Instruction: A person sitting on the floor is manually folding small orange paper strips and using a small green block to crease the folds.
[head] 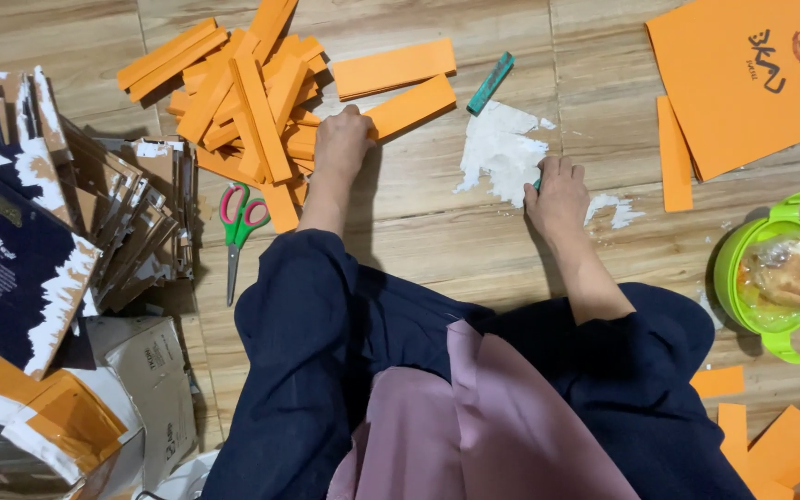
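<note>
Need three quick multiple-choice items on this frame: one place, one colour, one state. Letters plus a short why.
1. Where do the scissors lie?
A. beside the green bowl
B. left of the orange strip pile
C. on the person's lap

2. What colour is the lidded bowl?
A. green
B. blue
C. white

3. What is the left hand doing?
A. raised in the air
B. holding the scissors
C. resting on an orange strip

Answers: 1 B, they lie on the floor by the pile's lower left edge. 2 A, rim and handles are bright green. 3 C, its fingers press on the strip's end.
</note>
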